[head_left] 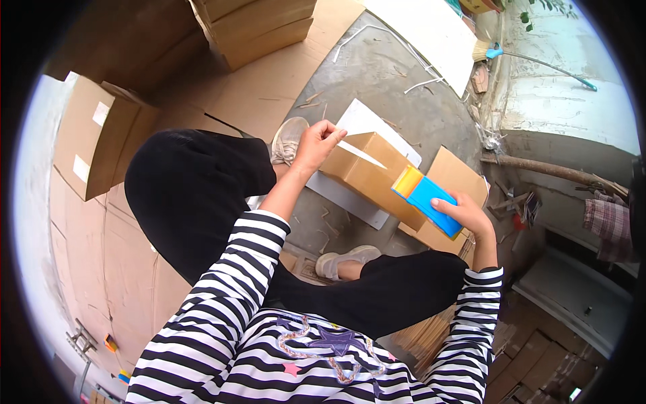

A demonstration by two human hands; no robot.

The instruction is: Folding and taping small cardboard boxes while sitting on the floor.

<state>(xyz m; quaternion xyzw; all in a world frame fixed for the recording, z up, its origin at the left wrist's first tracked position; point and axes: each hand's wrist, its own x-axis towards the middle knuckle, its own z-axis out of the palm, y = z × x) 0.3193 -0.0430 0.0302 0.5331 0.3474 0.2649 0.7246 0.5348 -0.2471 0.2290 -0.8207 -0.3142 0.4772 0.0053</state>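
A brown cardboard box [360,175] rests on a white board [355,116] on the floor between my feet. At the box's left end, the fingers of my left hand [319,144] are pinched together. From them a shiny pale strip of tape [363,155] runs across the box top toward the right. My right hand [468,214] grips a blue and yellow tape dispenser [431,200], its yellow end against or just above the box's right part. The palm hides part of the dispenser.
Cardboard flaps [444,176] lie right of the box. Stacked cartons [259,30] stand at the back left, and a large carton [91,135] at the left. Flat cardboard [259,94] covers the floor there. A broom [494,51] leans at the far right; a wooden pole [545,168] lies below it.
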